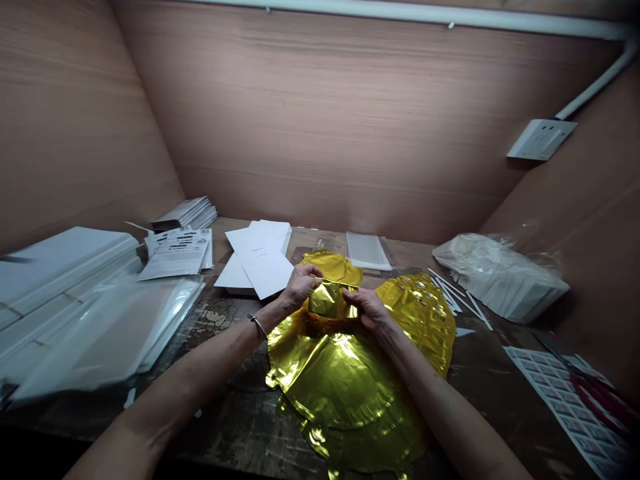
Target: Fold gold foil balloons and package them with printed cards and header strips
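Observation:
A large gold foil balloon lies flat and crumpled on the dark worn table, with more gold foil spreading behind it. Above its middle, my left hand and my right hand pinch a folded gold foil section between them. My fingers hide part of this fold. A thin bracelet circles my left wrist.
Stacked white flat boxes and clear plastic sleeves fill the left side. White sheets lie ahead, near thin white sticks. A bagged white bundle sits right, above a printed sheet. Wooden walls enclose the table.

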Demonstrator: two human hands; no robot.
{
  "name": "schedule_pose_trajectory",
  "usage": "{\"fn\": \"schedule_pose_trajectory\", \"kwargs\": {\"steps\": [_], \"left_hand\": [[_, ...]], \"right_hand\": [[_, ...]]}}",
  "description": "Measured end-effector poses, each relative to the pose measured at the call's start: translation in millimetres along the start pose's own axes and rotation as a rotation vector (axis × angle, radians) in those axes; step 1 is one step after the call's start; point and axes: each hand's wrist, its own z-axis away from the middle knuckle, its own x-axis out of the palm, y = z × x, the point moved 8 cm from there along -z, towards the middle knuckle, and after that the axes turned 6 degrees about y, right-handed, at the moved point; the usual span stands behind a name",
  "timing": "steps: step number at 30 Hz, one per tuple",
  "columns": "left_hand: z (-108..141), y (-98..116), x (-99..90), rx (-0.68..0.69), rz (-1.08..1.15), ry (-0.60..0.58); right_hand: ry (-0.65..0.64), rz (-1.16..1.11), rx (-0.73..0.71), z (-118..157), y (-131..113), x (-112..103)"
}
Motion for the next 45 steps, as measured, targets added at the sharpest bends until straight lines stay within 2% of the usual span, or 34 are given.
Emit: {"fn": "schedule_pose_trajectory", "kwargs": {"steps": [3,6,7,9,11,14,16,18,21,23,24,26,27,28,29,30,31,32,33,35,36,38,42,45], "left_hand": [[5.8,22.8,-9.0,0.219,-0.344,-0.125],[14.5,37.6,-32.4,0.483,-0.805,-0.191],[15.5,33.8,-42.6,0.503,-0.962,-0.202],[13.9,17.8,-63.7,0.442,-1.235,-0.211],[11.6,3.7,-78.5,0.366,-1.401,-0.2],[8.9,2.1,-78.0,0.344,-1.47,-0.155],[9.2,11.0,-62.6,0.363,-1.483,-0.113],[14.4,20.6,-32.7,0.398,-1.497,-0.093],[35.3,28.9,37.2,0.492,-1.453,-0.144],[59.6,37.9,90.5,0.656,-1.327,-0.219],[70.4,41.6,109.6,0.695,-1.29,-0.237],[88.7,50.9,132.1,0.767,-1.185,-0.284],[93.8,56.0,132.9,0.784,-1.113,-0.299],[95.2,61.7,126.0,0.788,-1.019,-0.297],[91.4,66.8,110.6,0.761,-0.903,-0.255],[83.4,69.0,89.4,0.703,-0.781,-0.197],[71.1,68.2,59.8,0.603,-0.649,-0.066],[58.3,60.8,28.8,0.468,-0.502,0.06],[47.0,46.3,5.8,0.315,-0.375,0.099],[32.3,14.0,-27.2,0.065,-0.262,0.166],[28.4,2.1,-38.1,0.006,-0.301,0.206],[21.5,-8.8,-46.6,0.013,-0.5,0.253],[-9.7,-3.0,-28.4,0.153,-0.894,0.192],[-51.7,-1.7,-23.2,0.046,-0.988,0.172]], "right_hand": [[0.02,0.01,0.0,-2.9,1.7,-6.1],[0.079,-0.007,0.01,-6.5,3.6,-13.0],[0.095,-0.021,0.015,-7.2,4.4,-14.1],[0.107,-0.042,0.012,-7.9,5.7,-13.5],[0.108,-0.044,-0.013,-7.9,5.3,-11.5],[0.131,-0.064,-0.059,-7.4,0.6,-12.0],[0.167,-0.118,-0.084,-6.9,-7.5,-15.8],[0.213,-0.182,-0.101,-6.3,-20.5,-21.6],[0.288,-0.261,-0.14,-5.5,-47.6,-33.2],[0.322,-0.296,-0.184,-4.9,-65.6,-41.5],[0.33,-0.303,-0.198,-4.7,-71.8,-45.4],[0.341,-0.295,-0.201,-4.4,-75.3,-53.4],[0.348,-0.281,-0.19,-3.9,-72.3,-57.6],[0.361,-0.26,-0.177,-3.2,-66.5,-62.0],[0.381,-0.229,-0.161,-2.1,-58.6,-66.6],[0.402,-0.192,-0.144,-0.9,-49.5,-70.9],[0.418,-0.149,-0.129,0.3,-40.1,-74.0],[0.423,-0.107,-0.113,1.2,-31.3,-75.7],[0.419,-0.068,-0.101,1.6,-23.7,-76.0],[0.392,-0.016,-0.089,1.5,-14.2,-73.7],[0.379,-0.002,-0.086,1.1,-12.0,-72.2],[0.371,0.015,-0.085,0.4,-11.3,-70.8],[0.365,0.03,-0.098,-0.8,-14.7,-70.2],[0.346,0.024,-0.094,0.0,-14.3,-69.2]]}}
